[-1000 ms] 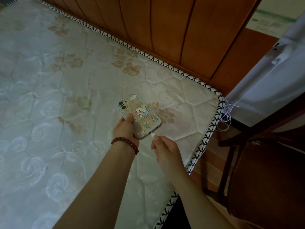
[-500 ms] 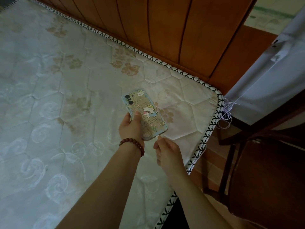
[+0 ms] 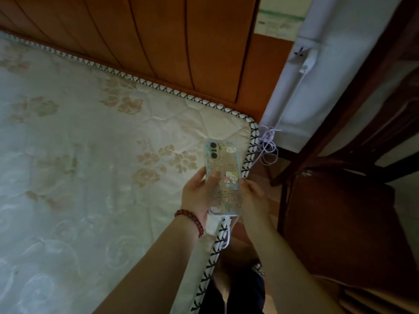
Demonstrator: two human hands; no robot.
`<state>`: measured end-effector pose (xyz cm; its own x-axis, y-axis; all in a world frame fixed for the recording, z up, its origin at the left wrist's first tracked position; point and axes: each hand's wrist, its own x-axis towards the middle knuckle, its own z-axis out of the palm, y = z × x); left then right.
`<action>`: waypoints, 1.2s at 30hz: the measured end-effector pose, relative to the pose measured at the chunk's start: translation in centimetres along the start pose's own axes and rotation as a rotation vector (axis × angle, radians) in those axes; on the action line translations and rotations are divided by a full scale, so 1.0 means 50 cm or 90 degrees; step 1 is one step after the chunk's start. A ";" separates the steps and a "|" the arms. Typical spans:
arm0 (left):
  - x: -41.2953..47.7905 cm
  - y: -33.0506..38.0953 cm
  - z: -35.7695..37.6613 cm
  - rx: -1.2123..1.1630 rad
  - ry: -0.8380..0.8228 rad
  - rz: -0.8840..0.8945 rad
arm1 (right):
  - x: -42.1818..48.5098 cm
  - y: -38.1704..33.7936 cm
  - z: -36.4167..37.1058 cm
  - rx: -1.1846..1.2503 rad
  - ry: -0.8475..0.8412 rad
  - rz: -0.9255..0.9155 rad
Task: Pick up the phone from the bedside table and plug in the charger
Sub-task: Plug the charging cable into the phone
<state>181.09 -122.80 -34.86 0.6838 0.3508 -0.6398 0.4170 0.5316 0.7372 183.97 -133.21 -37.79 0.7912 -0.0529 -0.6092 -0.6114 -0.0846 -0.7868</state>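
Observation:
The phone, back up in a cartoon-sticker case, is held over the mattress's right edge. My left hand, with a red bead bracelet at the wrist, grips its left side. My right hand grips its right side. A white charger cable hangs from the phone's bottom end and drops past the mattress edge. More of this cable lies in a tangled coil by the bed corner and runs up to a white charger plug on the wall.
The quilted floral mattress fills the left, backed by a wooden headboard. A dark wooden chair stands close on the right, beside the bed. A white wall is behind it.
The view swung right. The phone moved from mid-mattress to its right edge. My right hand left the plug at the phone's bottom and now grips the phone's side.

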 end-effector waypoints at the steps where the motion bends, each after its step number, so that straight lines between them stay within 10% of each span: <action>1: 0.000 -0.013 0.021 0.019 -0.023 0.000 | 0.007 0.004 -0.025 -0.004 0.013 0.005; 20: 0.113 -0.427 0.474 0.343 -0.032 -0.146 | 0.271 0.204 -0.526 -0.078 0.177 0.109; 36: 0.246 -0.619 0.534 0.446 -0.007 -0.245 | 0.423 0.332 -0.610 -0.161 0.162 0.172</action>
<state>192.58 -155.49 -59.74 0.4196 0.2310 -0.8778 0.9018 0.0039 0.4321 190.84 -166.06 -60.72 0.6000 -0.3470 -0.7209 -0.8000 -0.2725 -0.5346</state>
